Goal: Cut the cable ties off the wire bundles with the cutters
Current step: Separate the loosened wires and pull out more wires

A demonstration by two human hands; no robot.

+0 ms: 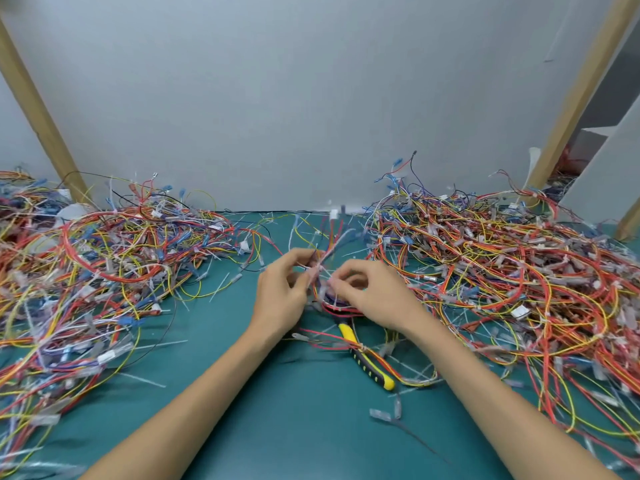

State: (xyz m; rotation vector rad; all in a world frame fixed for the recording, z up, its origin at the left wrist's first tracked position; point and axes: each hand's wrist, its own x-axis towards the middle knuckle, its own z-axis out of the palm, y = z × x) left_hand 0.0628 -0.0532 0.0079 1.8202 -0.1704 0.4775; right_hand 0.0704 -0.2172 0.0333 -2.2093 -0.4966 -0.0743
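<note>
A small wire bundle (327,271) of red, white and purple wires is held up over the green mat between both hands. My left hand (282,296) pinches its left side. My right hand (372,296) pinches the bundle from the right, at a white tie, fingers curled. The cutters (367,358), with yellow and black handles, lie on the mat just below my right wrist, handles pointing toward me, jaws hidden under the bundle. Neither hand touches them.
A big heap of tangled wires (104,265) covers the left of the green mat (294,427); a larger heap (519,271) covers the right. Cut white ties (221,287) lie scattered. A grey wall (311,116) and wooden posts stand behind.
</note>
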